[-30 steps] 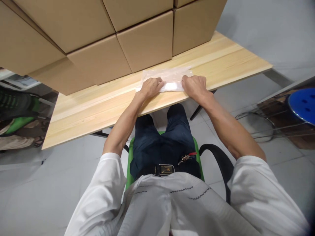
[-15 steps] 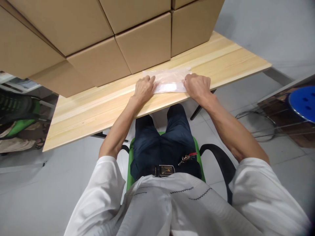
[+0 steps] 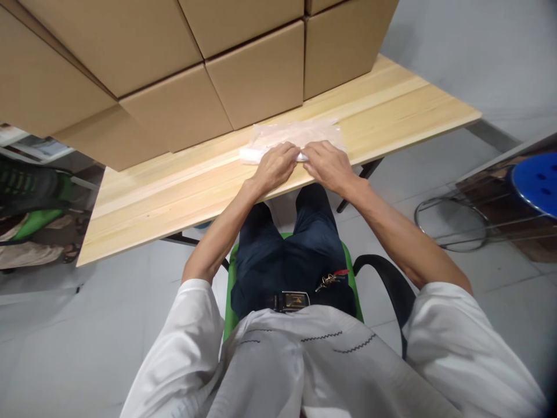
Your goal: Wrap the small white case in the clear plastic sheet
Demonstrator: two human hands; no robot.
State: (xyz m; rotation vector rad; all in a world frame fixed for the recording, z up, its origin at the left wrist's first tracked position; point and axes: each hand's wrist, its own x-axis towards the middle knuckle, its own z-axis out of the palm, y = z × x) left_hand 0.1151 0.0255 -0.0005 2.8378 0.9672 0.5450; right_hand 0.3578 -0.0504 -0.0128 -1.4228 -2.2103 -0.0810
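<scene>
A thin, see-through plastic bag (image 3: 300,131) lies flat on the wooden table (image 3: 174,191), close to its front edge. Its near side shows a white strip or fold. My left hand (image 3: 278,165) has its fingers curled on this near side, left of the middle. Close beside it, my right hand (image 3: 328,165) grips the same edge, fingers bent and thumb toward the left one. A bit of white shows between the two hands. The fingertips are partly hidden, and what the bag contains, if anything, cannot be made out.
Stacked cardboard boxes (image 3: 256,75) stand along the back of the table, right behind the bag. A blue stool (image 3: 537,183) is on the floor to the right. At the left are a green and black chair (image 3: 35,191) and part of another person's foot (image 3: 69,253).
Both hands have moved inward along the bag's near edge, from its two ends to its middle, and now almost meet. The bag stays in about the same place.
</scene>
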